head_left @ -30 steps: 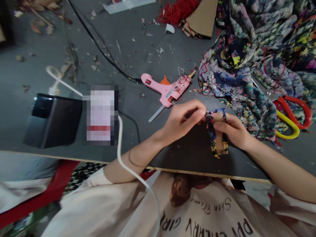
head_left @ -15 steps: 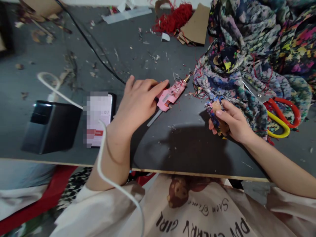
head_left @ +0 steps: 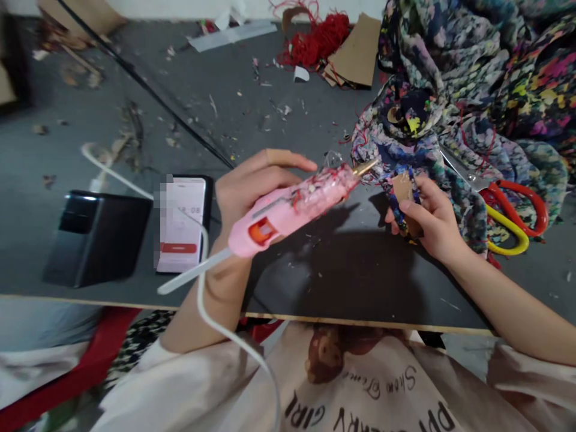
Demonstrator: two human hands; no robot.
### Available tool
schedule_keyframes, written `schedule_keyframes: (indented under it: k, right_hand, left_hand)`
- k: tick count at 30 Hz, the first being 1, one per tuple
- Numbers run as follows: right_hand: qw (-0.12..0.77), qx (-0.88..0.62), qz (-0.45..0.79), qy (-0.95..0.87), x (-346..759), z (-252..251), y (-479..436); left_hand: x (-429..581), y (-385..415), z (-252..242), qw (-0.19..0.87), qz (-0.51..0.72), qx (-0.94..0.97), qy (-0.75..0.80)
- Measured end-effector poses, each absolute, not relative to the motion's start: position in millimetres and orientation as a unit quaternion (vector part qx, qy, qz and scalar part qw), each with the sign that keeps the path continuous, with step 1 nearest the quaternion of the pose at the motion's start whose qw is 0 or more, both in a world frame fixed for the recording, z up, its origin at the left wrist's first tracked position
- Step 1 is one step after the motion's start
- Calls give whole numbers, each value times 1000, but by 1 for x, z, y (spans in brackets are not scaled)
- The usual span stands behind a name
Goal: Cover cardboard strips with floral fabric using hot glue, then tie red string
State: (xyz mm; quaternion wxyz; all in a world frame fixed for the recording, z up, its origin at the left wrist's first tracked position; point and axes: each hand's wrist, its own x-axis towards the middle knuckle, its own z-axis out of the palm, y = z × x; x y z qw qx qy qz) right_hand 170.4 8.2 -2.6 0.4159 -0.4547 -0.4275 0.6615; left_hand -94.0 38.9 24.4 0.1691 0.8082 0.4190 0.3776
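Note:
My left hand (head_left: 252,186) is closed around a pink hot glue gun (head_left: 288,210), raised off the table with its metal nozzle pointing right. A clear glue stick (head_left: 195,271) juts from its back end, and red thread scraps cling to its front. Most of the handle is hidden behind the gun's body. My right hand (head_left: 432,216) pinches a small piece of brown cardboard (head_left: 405,191) with dark floral fabric around its edges, the thumb on top. Beyond the right hand lies a heap of floral fabric (head_left: 418,147). The nozzle tip is a short way left of the cardboard piece.
Scissors (head_left: 513,207) with red and yellow handles lie on the fabric at right. At left are a phone (head_left: 182,225) and a black box-like device (head_left: 99,237), with a white cable (head_left: 209,312). Red yarn (head_left: 319,39) and cardboard pieces (head_left: 357,51) lie at the back.
My left hand has taken hold of the glue gun and lifted it from the table, swinging its back end toward me. The right hand has shifted slightly right with the cardboard piece.

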Motion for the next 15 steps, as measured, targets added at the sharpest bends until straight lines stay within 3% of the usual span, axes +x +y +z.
schedule_keyframes:
  k: [5, 15]
  right_hand:
    - [415, -479, 628, -452, 168, -4, 6]
    - [379, -479, 581, -538, 168, -2, 2]
  left_hand:
    - [-94, 50, -6, 18, 456, 838, 300]
    - [-100, 51, -22, 14, 424, 844, 328]
